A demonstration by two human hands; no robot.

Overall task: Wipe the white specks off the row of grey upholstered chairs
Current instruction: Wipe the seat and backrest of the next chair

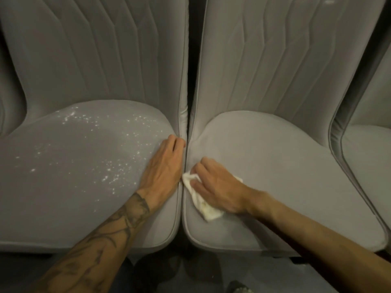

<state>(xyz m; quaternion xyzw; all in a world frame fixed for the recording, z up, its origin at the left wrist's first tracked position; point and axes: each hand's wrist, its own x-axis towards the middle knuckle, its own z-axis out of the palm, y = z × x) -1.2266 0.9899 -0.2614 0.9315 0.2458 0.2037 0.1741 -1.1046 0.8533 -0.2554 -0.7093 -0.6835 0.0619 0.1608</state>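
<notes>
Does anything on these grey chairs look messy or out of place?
Yes. White specks lie scattered across the left chair's seat, while the middle seat, where the right hand holds a white cloth, looks clean.

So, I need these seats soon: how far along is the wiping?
Done: the middle seat looks speck-free. In hand: the right hand holds a white cloth on its left edge, the left hand resting on the left seat. Left: that seat's white specks.
</notes>
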